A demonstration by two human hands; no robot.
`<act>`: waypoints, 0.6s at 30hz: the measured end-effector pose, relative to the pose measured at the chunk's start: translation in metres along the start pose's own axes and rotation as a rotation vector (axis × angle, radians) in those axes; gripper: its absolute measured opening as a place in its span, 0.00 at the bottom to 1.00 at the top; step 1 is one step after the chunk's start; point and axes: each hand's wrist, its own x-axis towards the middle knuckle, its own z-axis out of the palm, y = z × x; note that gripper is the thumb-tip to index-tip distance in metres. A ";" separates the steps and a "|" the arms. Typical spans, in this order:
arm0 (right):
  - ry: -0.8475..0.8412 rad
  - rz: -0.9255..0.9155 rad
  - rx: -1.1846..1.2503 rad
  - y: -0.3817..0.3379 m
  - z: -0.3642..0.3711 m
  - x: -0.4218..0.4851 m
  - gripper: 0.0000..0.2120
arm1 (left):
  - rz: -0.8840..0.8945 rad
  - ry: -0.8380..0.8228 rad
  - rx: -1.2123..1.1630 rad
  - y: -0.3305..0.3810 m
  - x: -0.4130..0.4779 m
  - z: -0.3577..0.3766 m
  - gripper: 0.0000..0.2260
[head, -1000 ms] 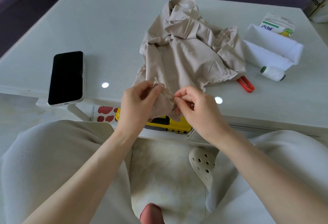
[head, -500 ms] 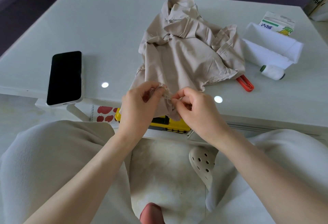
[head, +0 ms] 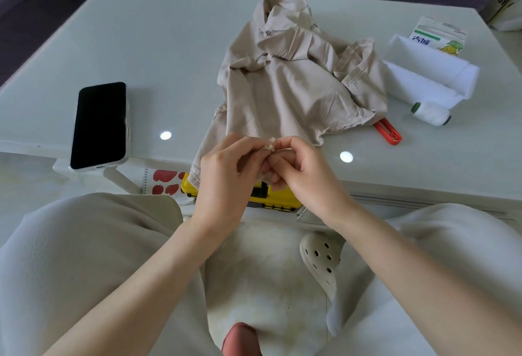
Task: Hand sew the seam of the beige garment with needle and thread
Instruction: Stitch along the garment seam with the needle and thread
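The crumpled beige garment [head: 282, 87] lies on the white table [head: 147, 39], and its near hem hangs over the front edge. My left hand [head: 226, 177] pinches the frayed seam edge [head: 271, 144] between thumb and fingers. My right hand [head: 302, 169] meets it fingertip to fingertip at the same spot and pinches the needle there. Fingers and fabric hide almost all of the needle. I cannot make out the thread.
A black phone [head: 99, 127] lies at the left. At the right are a white thread spool [head: 432, 112], a red-handled tool [head: 388, 132], folded white cloth [head: 429, 76] and a small carton [head: 440, 36]. A yellow box [head: 271, 200] and an apple-print notebook [head: 163, 183] sit under the table.
My right hand has moved left until its fingertips touch the left hand's. The needle that showed between the hands has gone into the pinched seam and out of sight.
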 end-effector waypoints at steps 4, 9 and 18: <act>-0.082 -0.008 0.098 -0.004 0.000 -0.002 0.10 | -0.038 0.048 -0.011 0.000 0.004 -0.004 0.07; -0.059 -0.053 0.110 -0.004 0.002 -0.004 0.10 | -0.072 0.045 -0.031 0.003 0.004 -0.005 0.06; 0.027 -0.105 -0.074 0.001 0.001 -0.006 0.04 | -0.129 -0.038 -0.051 0.001 0.004 -0.004 0.05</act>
